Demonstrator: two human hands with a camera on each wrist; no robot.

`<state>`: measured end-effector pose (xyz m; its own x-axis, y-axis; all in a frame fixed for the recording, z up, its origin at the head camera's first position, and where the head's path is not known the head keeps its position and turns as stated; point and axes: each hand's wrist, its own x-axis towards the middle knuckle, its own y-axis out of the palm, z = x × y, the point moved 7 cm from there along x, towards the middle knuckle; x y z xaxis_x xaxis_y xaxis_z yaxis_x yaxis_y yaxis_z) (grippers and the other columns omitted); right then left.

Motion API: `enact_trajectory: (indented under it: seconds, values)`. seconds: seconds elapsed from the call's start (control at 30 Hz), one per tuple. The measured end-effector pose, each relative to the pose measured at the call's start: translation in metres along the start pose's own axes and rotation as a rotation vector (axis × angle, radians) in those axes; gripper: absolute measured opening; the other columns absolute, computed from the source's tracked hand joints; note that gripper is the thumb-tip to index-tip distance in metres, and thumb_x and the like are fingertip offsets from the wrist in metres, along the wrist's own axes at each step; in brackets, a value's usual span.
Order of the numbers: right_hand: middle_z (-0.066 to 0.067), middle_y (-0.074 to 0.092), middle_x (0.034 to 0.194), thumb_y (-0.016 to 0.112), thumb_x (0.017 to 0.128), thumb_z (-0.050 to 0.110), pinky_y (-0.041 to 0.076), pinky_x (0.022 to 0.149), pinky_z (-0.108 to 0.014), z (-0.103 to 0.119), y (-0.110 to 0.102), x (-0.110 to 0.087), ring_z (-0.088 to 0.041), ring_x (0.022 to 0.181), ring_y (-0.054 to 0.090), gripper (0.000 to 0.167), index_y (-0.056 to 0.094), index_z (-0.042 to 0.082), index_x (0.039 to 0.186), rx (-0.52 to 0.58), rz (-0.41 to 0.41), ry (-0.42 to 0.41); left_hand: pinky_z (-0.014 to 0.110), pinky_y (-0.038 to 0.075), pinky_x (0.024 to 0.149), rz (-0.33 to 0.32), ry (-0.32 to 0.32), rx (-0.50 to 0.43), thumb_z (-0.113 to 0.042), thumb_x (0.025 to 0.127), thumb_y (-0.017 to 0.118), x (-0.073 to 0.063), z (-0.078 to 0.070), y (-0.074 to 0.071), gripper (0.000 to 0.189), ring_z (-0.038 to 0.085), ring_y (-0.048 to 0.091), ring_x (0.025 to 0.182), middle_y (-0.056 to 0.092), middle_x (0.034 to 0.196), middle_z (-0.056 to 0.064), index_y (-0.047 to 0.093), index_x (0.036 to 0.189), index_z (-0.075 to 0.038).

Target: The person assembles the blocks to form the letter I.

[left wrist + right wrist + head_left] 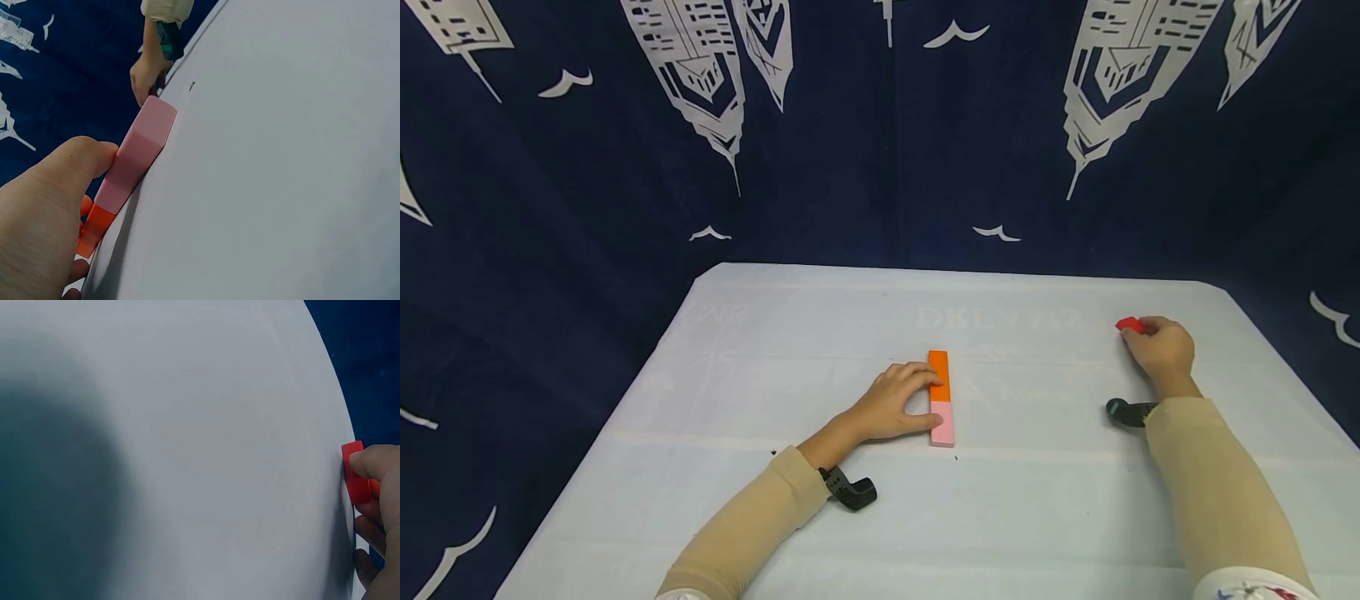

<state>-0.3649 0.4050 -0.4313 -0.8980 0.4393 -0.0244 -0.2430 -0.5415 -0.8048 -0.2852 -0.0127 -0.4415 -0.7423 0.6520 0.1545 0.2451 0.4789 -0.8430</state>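
Note:
An orange block and a pink block lie end to end in one straight line on the white table. From the left side, my left hand touches both: the thumb rests at the pink block and the fingers at the orange one, with a wide gap between thumb and forefinger. In the left wrist view the thumb lies along the side of the pink block. Far to the right, my right hand pinches a small red block between thumb and fingers. The right wrist view shows the thumb over the red block.
The white table spreads around both hands, its far edge against a dark blue curtain with white printed figures. A black wrist device is worn on the left arm, another black device on the right.

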Motion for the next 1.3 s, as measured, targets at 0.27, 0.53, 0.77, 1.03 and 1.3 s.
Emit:
enact_trajectory:
  seconds: [0.27,0.53,0.77,1.03,1.3]
  values:
    - [-0.033,0.046,0.133,0.049,0.097,0.029,0.032,0.105,-0.056,-0.002,0.002,0.003,-0.048,0.126,0.038,0.057,0.043,-0.013,0.136,0.015,-0.011,-0.006,0.046,0.030,0.105,-0.002,0.001,-0.002,-0.047,0.089,0.065,0.000,0.000,-0.001,0.056,0.023,0.037,0.131,0.042,0.146,0.001,0.053,0.136,-0.020]
    - [-0.032,0.049,0.131,0.052,0.096,0.033,0.036,0.103,-0.054,0.008,0.005,-0.001,-0.044,0.123,0.042,0.061,0.045,-0.013,0.136,0.089,-0.017,-0.007,0.048,0.030,0.106,-0.003,-0.005,-0.005,-0.046,0.088,0.066,-0.001,0.001,-0.001,0.056,0.024,0.036,0.132,0.042,0.147,0.001,0.053,0.136,-0.020]
    - [-0.030,0.054,0.123,0.055,0.096,0.034,0.044,0.077,-0.035,0.015,0.008,-0.007,-0.038,0.107,0.050,0.060,0.048,-0.012,0.134,0.123,-0.033,-0.038,0.045,0.031,0.105,0.000,-0.006,0.013,-0.047,0.088,0.065,-0.001,0.001,0.000,0.056,0.022,0.037,0.131,0.041,0.147,0.000,0.053,0.137,-0.021]
    - [-0.029,0.059,0.118,0.056,0.096,0.031,0.040,0.068,-0.026,0.022,0.016,-0.014,-0.034,0.101,0.054,0.055,0.052,-0.011,0.131,0.140,-0.065,-0.090,0.045,0.031,0.106,0.006,-0.011,0.019,-0.047,0.088,0.065,-0.001,0.001,0.000,0.056,0.022,0.037,0.131,0.041,0.147,0.000,0.053,0.137,-0.021]
    - [-0.028,0.059,0.116,0.059,0.095,0.031,0.039,0.069,-0.026,0.036,0.018,-0.022,-0.032,0.101,0.054,0.052,0.056,-0.010,0.127,0.173,-0.098,-0.171,0.045,0.031,0.105,0.004,-0.007,0.009,-0.047,0.088,0.065,0.000,0.001,0.000,0.056,0.022,0.037,0.131,0.041,0.147,0.001,0.053,0.137,-0.020]
